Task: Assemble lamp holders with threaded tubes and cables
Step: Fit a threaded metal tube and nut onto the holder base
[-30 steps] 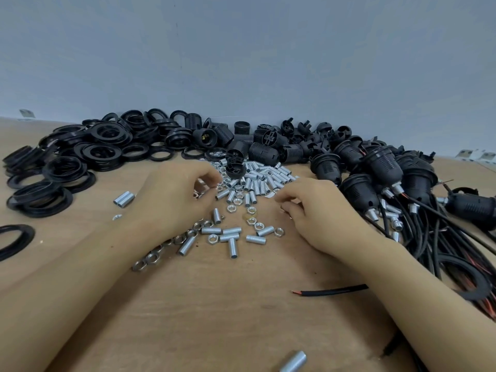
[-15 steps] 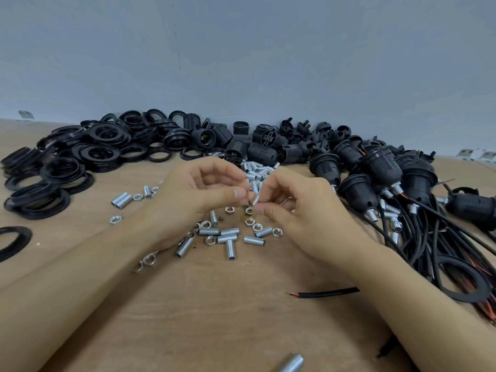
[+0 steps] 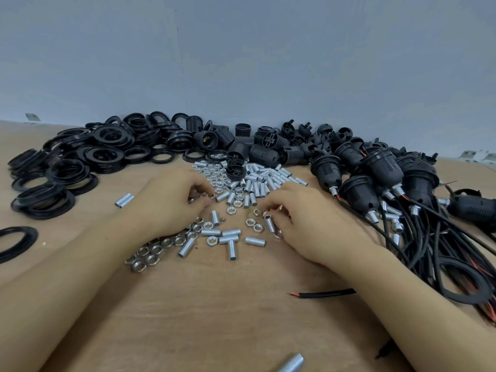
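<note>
So right hand (image 3: 308, 221) pinches a threaded tube (image 3: 269, 223) w/ left hand (image 3: 171, 202) curled over nuts (image 3: 158, 248) beside it; both dropped from mid-air to table (image 3: 201, 304).

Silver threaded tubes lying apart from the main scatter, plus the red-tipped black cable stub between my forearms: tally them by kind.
Silver threaded metal tubes: 3 (pair left of left hand, one at bottom edge)
Red-tipped black cable stub: 1
Total: 4

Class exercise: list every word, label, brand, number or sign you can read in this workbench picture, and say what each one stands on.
None can be read.
White labels at the table's far right edge: too blurred to read.
White label at the far left edge: also unreadable.
</note>
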### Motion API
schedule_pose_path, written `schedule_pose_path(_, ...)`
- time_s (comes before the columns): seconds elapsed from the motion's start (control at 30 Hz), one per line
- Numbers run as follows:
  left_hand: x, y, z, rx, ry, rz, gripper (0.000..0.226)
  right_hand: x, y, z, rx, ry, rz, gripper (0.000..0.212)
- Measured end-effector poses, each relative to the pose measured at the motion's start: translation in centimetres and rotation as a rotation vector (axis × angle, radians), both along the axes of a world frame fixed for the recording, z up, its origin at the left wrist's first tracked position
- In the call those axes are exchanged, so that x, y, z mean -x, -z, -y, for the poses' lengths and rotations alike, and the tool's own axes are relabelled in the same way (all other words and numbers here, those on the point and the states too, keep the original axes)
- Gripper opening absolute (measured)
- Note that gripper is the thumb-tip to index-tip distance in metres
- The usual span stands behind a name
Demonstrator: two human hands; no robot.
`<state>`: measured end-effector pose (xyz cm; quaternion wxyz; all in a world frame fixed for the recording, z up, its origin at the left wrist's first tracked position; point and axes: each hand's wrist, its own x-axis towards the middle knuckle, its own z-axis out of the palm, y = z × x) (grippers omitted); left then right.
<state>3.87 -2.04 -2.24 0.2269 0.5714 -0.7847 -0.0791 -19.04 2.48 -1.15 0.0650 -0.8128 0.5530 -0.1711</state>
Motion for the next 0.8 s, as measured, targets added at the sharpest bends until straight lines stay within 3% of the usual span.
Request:
schedule_pose_path(0.2,-0.1,-0.5,0.0,0.040,0.039,0.046,0.008,0.2,0.5,0.7,0.051,0.038,-0.016,0.010)
schedule_pose_path(0.53,-0.8,-0.7,0.2,0.118,0.026,0.251,0.012,0.4,0.8,0.5,0.116,0.075,-0.101,0.014)
schedule_pose_path(0.8,-0.9,-0.9,0.2,0.137,-0.007,0.130,0.015,0.3,0.1,0.3,0.197,0.131,0.305,0.006)
